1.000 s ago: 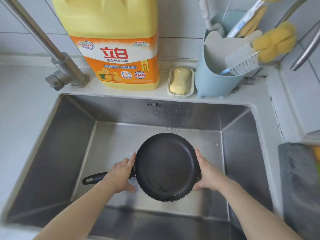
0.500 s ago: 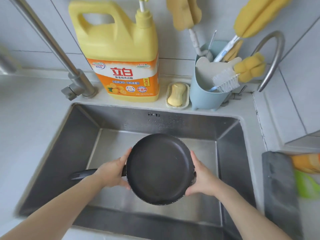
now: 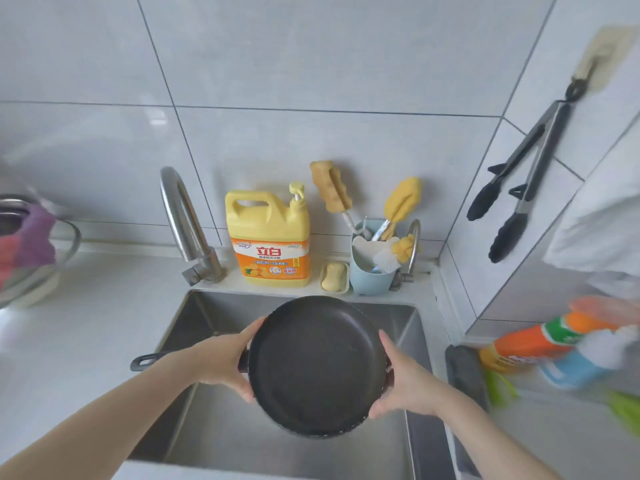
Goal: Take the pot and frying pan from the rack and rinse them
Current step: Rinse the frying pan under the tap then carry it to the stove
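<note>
Hands clasp the frying pan (image 3: 317, 365) by its rim over the steel sink (image 3: 207, 424), the left hand (image 3: 221, 362) curled round the near-handle edge and the right hand (image 3: 403, 386) round the opposite edge. Compared with a second ago it has come up out of the basin toward the faucet (image 3: 183, 220), which runs no water, so rinsing probably comes next. Its handle points left, long axis lying left-right, inside tipped toward the camera.

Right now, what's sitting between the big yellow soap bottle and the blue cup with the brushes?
In the head view, a small soap dish holding a yellow bar of soap sits between the yellow detergent bottle and the blue brush holder, on the ledge behind the sink.
</note>
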### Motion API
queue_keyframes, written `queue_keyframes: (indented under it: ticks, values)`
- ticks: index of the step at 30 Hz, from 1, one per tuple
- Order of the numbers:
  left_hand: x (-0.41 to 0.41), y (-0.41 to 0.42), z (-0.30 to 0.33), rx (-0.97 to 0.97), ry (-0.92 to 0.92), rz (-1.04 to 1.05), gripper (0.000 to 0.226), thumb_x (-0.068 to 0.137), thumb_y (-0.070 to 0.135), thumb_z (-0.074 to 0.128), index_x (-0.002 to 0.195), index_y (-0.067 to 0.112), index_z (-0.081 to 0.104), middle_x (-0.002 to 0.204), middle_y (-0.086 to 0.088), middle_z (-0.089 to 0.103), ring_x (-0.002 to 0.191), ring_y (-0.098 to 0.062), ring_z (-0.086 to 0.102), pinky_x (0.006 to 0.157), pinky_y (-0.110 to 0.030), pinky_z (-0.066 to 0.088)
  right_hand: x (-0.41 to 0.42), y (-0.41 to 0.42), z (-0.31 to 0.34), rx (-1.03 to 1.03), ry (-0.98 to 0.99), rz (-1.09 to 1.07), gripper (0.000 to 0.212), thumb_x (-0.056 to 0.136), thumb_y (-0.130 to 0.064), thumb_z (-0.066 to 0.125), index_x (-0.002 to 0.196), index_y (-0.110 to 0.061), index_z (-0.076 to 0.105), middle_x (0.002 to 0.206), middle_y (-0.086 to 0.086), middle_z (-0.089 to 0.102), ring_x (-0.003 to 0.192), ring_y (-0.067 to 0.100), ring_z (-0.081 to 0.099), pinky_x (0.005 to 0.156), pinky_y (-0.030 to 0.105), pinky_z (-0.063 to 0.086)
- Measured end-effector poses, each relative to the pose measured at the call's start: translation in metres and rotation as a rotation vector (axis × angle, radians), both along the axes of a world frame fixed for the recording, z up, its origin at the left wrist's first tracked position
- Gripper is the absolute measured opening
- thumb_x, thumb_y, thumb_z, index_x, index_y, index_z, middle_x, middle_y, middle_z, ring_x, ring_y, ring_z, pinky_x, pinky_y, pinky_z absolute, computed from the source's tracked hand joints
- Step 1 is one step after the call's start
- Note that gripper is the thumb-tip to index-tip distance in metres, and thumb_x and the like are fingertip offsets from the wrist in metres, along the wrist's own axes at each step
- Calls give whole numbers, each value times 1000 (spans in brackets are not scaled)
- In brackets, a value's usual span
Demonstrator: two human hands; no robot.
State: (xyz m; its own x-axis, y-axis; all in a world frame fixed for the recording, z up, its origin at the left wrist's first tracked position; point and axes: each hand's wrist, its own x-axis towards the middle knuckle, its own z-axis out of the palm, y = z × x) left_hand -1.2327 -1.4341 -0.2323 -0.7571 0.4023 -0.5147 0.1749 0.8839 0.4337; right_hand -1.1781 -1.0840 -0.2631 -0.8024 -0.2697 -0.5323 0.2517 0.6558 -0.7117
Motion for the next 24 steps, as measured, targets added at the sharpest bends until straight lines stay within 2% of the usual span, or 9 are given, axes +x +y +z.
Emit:
queue_keyframes:
  ticks: [4, 6, 8, 10, 13, 16, 18, 21, 24]
  values:
    - [3, -2, 41, 54, 57, -10, 133, 51, 46, 85, 140, 60, -12, 100, 19, 65, 90, -8, 65, 88, -32, 53, 4, -5, 47, -13, 122, -7, 147, 50, -32, 91, 150, -45, -16, 110, -14, 65, 90, 7, 69, 89, 29, 55]
    - [6, -4, 60, 69, 114, -23, 132, 52, 47, 84, 141, 58, -13, 89, 23, 63, 86, -6, 64, 83, -25, 52, 4, -6, 65, -29, 211, -10, 142, 51, -28, 92, 150, -49, -8, 105, -12, 66, 89, 11, 69, 86, 34, 57]
    - [8, -4, 75, 73, 188, -32, 132, 55, 47, 85, 139, 58, -16, 81, 24, 58, 83, -4, 62, 75, -18, 47, 6, -7, 80, -15, 247, -19, 143, 53, -27, 92, 149, -51, -11, 109, -12, 62, 93, 11, 67, 87, 31, 56]
    - [9, -5, 85, 75, 252, -25, 132, 56, 47, 86, 140, 58, -16, 80, 18, 58, 83, -6, 61, 75, -19, 46, 8, -8, 91, 19, 278, -28, 147, 53, -29, 92, 148, -47, -19, 119, -10, 58, 97, 7, 65, 89, 27, 54]
    - [10, -8, 94, 66, 302, -8, 137, 53, 51, 86, 140, 58, -20, 83, 16, 62, 87, -12, 64, 86, -33, 51, 9, -10, 103, 35, 337, -38, 148, 52, -29, 93, 148, -46, -19, 126, -9, 54, 95, 1, 64, 86, 21, 52]
    - [11, -13, 105, 46, 360, -13, 140, 55, 55, 86, 141, 53, -25, 94, 13, 65, 92, -17, 64, 87, -32, 51, 11, -13, 111, 54, 425, -56, 150, 49, -34, 94, 149, -49, -17, 132, -10, 52, 110, 7, 60, 96, 27, 50]
    - [14, -13, 115, 13, 469, -1, 140, 56, 56, 85, 140, 52, -28, 101, 5, 65, 93, -21, 64, 84, -34, 52, 15, -14, 117, 38, 509, -92, 150, 46, -36, 93, 147, -54, -16, 137, -11, 46, 120, 14, 54, 103, 35, 47]
    - [21, -10, 126, 9, 697, 50, 141, 58, 59, 83, 141, 50, -30, 103, 5, 60, 91, -24, 62, 74, -37, 53, 20, -14, 129, 38, 689, -133, 147, 55, -25, 94, 147, -53, -17, 142, -22, 28, 123, 8, 46, 103, 25, 40]
    - [23, -8, 130, 98, 1097, 83, 134, 59, 71, 75, 154, 33, -12, 95, 1, 59, 83, -25, 62, 61, -37, 51, 23, -12, 142, 139, 1005, -151, 143, 62, -27, 93, 146, -51, -21, 135, -16, 27, 124, 12, 43, 105, 28, 38]
